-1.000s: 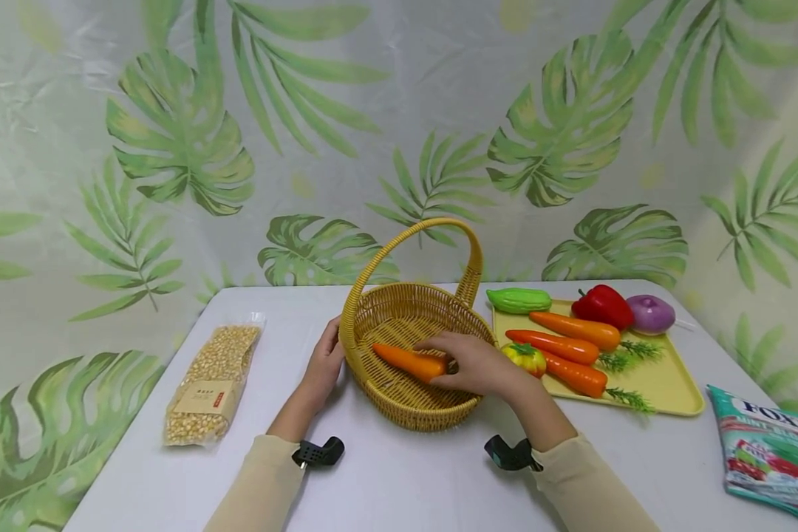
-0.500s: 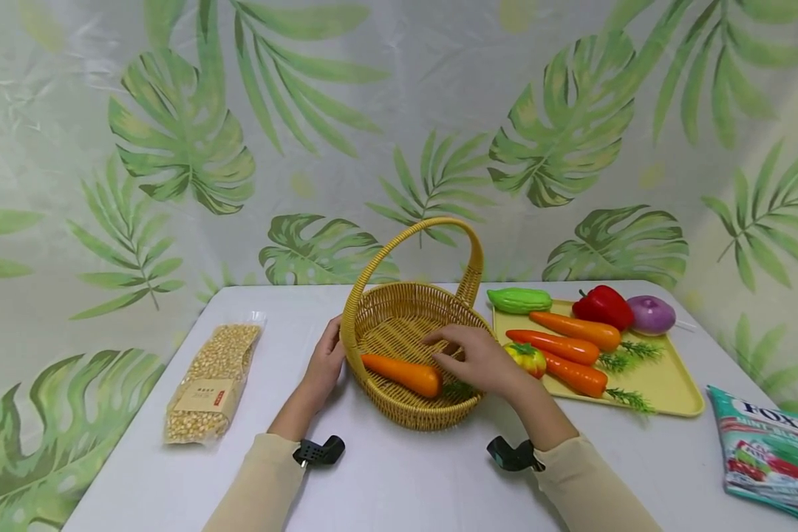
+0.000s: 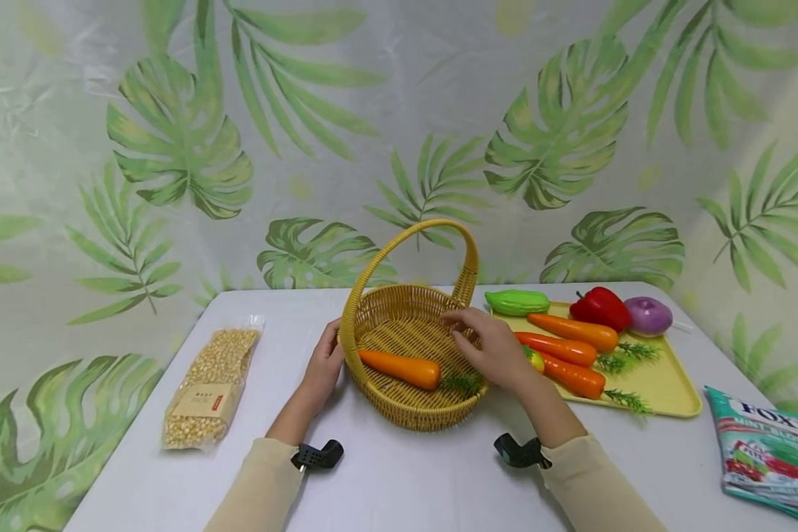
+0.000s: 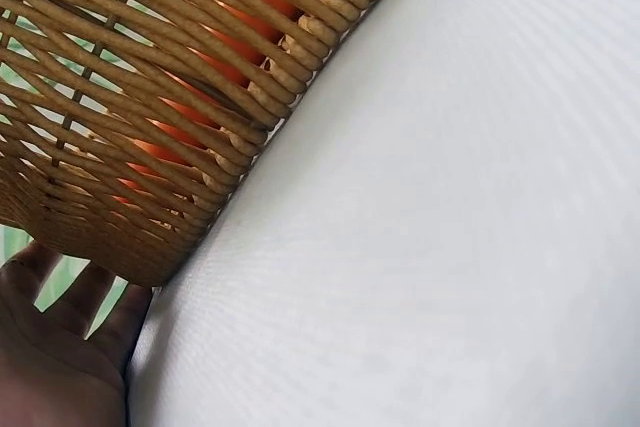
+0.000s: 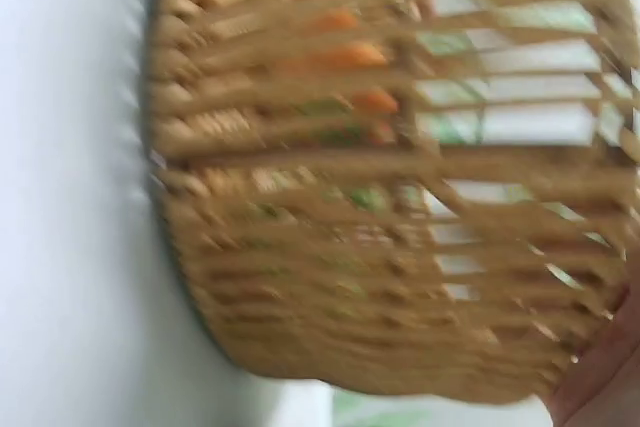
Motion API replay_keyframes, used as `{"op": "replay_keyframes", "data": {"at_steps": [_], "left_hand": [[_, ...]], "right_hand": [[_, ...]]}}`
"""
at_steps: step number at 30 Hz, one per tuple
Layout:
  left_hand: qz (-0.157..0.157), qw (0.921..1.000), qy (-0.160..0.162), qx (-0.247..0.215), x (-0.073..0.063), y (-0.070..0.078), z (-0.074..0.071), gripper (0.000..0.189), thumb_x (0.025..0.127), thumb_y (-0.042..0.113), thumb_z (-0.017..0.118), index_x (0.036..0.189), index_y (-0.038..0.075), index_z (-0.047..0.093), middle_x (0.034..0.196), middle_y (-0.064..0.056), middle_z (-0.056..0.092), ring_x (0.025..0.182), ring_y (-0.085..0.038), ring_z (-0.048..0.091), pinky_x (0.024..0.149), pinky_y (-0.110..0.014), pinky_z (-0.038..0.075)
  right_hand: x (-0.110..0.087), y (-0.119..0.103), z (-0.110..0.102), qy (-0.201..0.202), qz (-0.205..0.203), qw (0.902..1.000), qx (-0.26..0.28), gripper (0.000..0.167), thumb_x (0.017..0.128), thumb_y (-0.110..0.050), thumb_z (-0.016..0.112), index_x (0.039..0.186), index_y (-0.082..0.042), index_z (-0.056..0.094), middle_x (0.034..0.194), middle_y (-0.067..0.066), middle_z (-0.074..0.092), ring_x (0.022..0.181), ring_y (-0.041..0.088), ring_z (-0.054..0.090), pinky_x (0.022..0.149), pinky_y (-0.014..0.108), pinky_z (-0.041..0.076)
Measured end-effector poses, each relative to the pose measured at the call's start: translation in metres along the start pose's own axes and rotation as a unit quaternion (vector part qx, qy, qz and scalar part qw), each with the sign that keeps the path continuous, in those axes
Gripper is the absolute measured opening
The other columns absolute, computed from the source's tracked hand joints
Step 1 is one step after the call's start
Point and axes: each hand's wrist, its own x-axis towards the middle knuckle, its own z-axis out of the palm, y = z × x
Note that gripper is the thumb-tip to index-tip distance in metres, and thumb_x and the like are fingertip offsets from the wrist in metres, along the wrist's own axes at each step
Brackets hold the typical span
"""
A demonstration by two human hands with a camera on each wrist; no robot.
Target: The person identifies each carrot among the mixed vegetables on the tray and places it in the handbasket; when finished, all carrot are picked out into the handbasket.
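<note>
A yellow-brown wicker basket [image 3: 399, 307] with a tall handle stands mid-table. An orange carrot [image 3: 406, 369] lies in it, leafy green end to the right. My left hand [image 3: 322, 366] rests against the basket's left side; in the left wrist view, extended fingers [image 4: 85, 297] touch the weave. My right hand [image 3: 495, 347] is over the basket's right rim, fingers loosely bent, holding nothing and apart from the carrot. In the blurred right wrist view, the basket wall [image 5: 400, 187] covers most of the frame, with orange showing through the gaps.
Right of the basket, a yellow tray [image 3: 665, 384] bears several carrots [image 3: 572, 332], a red bell pepper [image 3: 601, 309] and a purple onion [image 3: 646, 316]. A green gourd [image 3: 517, 301] lies by its corner. A corn-kernel bag [image 3: 213, 384] lies left, a FOX'S candy bag [image 3: 768, 454] right.
My right hand has let go of the carrot, which now lies on the basket floor, slightly lower. That hand has drawn back right to the rim. The left hand has stayed put.
</note>
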Motion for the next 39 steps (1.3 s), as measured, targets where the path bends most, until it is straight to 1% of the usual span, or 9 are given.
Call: {"op": "replay_keyframes", "data": {"at_steps": [4,8,10,12,16,22,28,32,39], "left_hand": [[0.003,1.0,0.003,0.003,-0.001,0.002,-0.001,0.038,0.105,0.028,0.047,0.143,0.025,0.046,0.153,-0.002,0.045,0.147,-0.018,0.033,0.124,-0.048,0.023],[0.005,1.0,0.006,0.0,0.0,0.002,-0.002,0.04,0.105,0.025,0.046,0.145,0.018,0.044,0.153,-0.005,0.044,0.147,-0.019,0.032,0.124,-0.049,0.022],[0.005,1.0,0.007,-0.003,0.0,0.001,-0.002,0.042,0.105,0.024,0.045,0.146,0.015,0.043,0.154,-0.006,0.043,0.148,-0.02,0.032,0.124,-0.049,0.021],[0.003,1.0,0.006,-0.005,-0.001,0.0,-0.002,0.042,0.105,0.024,0.045,0.146,0.015,0.043,0.155,-0.007,0.043,0.148,-0.02,0.032,0.124,-0.049,0.021],[-0.001,1.0,0.005,-0.003,-0.003,0.0,-0.001,0.042,0.105,0.025,0.045,0.146,0.017,0.043,0.154,-0.006,0.043,0.148,-0.02,0.032,0.124,-0.048,0.022],[-0.004,1.0,0.007,0.003,-0.004,0.0,0.0,0.042,0.105,0.026,0.045,0.146,0.017,0.043,0.154,-0.006,0.043,0.148,-0.021,0.032,0.124,-0.05,0.022],[-0.003,1.0,0.005,0.004,-0.002,0.0,0.0,0.043,0.105,0.025,0.045,0.147,0.016,0.042,0.155,-0.006,0.043,0.148,-0.021,0.032,0.125,-0.05,0.022],[-0.001,1.0,0.004,0.005,-0.002,0.001,0.0,0.043,0.105,0.026,0.045,0.146,0.016,0.042,0.154,-0.007,0.043,0.148,-0.02,0.032,0.124,-0.049,0.023],[-0.003,1.0,0.004,0.008,-0.001,0.0,0.001,0.042,0.105,0.028,0.045,0.146,0.018,0.043,0.155,-0.005,0.043,0.148,-0.02,0.032,0.125,-0.049,0.022]], "right_hand": [[0.002,0.006,-0.018,-0.01,0.03,0.9995,-0.005,0.034,0.097,-0.01,0.062,0.131,-0.012,0.062,0.121,0.009,0.068,0.102,0.021,0.065,0.082,0.04,0.058],[0.001,0.014,-0.037,-0.043,0.07,0.9966,-0.013,0.041,0.098,-0.017,0.063,0.138,-0.015,0.056,0.135,0.01,0.06,0.113,0.029,0.061,0.091,0.048,0.055],[-0.001,0.02,-0.045,-0.06,0.091,0.9939,-0.015,0.044,0.098,-0.021,0.063,0.141,-0.017,0.054,0.141,0.01,0.054,0.121,0.032,0.057,0.098,0.053,0.051],[-0.005,0.026,-0.051,-0.076,0.11,0.9908,-0.017,0.046,0.099,-0.024,0.063,0.143,-0.018,0.052,0.147,0.011,0.048,0.129,0.035,0.051,0.105,0.058,0.045],[-0.012,0.039,-0.063,-0.102,0.126,0.9867,-0.011,0.049,0.099,-0.028,0.062,0.145,-0.017,0.049,0.153,0.014,0.041,0.139,0.04,0.039,0.11,0.065,0.036],[-0.022,0.056,-0.078,-0.127,0.149,0.9802,-0.028,0.056,0.098,-0.038,0.063,0.145,-0.013,0.049,0.151,0.018,0.042,0.136,0.045,0.042,0.109,0.068,0.036],[-0.031,0.067,-0.087,-0.134,0.178,0.9724,-0.068,0.054,0.097,-0.031,0.064,0.143,-0.007,0.051,0.15,0.027,0.043,0.139,0.052,0.034,0.11,0.072,0.029],[-0.036,0.073,-0.092,-0.142,0.192,0.9683,-0.074,0.053,0.096,-0.03,0.065,0.141,-0.007,0.053,0.146,0.028,0.048,0.135,0.051,0.04,0.107,0.071,0.034],[-0.044,0.085,-0.095,-0.167,0.215,0.9591,-0.078,0.057,0.095,-0.031,0.066,0.145,-0.007,0.051,0.139,0.028,0.055,0.123,0.047,0.051,0.101,0.065,0.044]]}}
